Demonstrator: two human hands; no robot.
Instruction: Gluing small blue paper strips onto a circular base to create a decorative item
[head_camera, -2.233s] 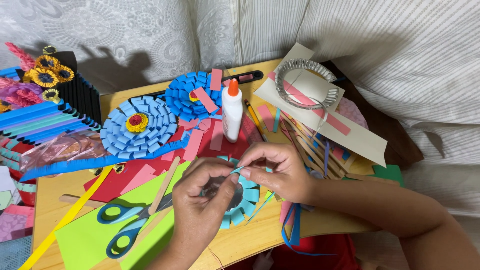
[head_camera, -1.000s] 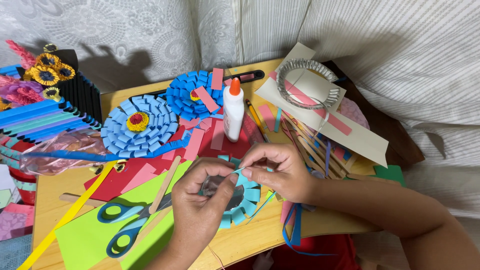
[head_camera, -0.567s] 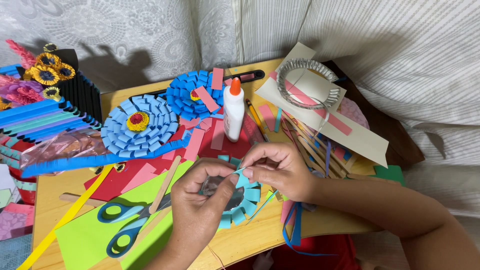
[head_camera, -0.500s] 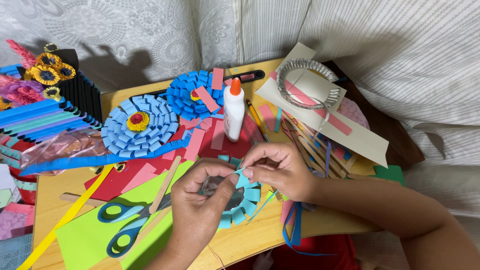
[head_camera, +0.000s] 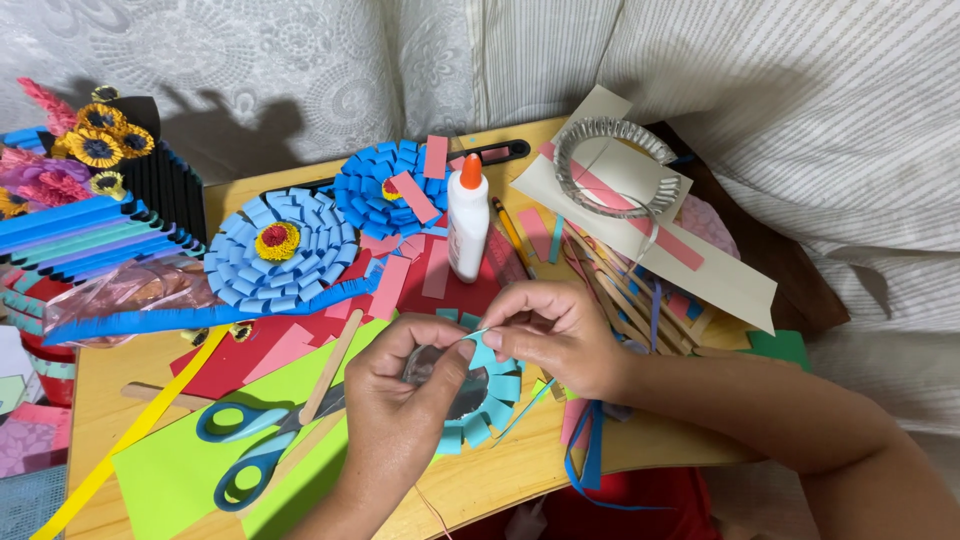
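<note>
So far two finished blue paper-loop flowers (head_camera: 283, 250) lie upper left on the wooden counter (head_camera: 90, 400), while low centre both hands, left (head_camera: 405, 400) and right (head_camera: 555, 335), pinch a teal loop on a partly ringed teal paper flower (head_camera: 480, 405).

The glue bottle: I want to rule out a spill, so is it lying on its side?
No, the glue bottle stands upright on the red paper, orange cap on top, beyond both hands.
</note>
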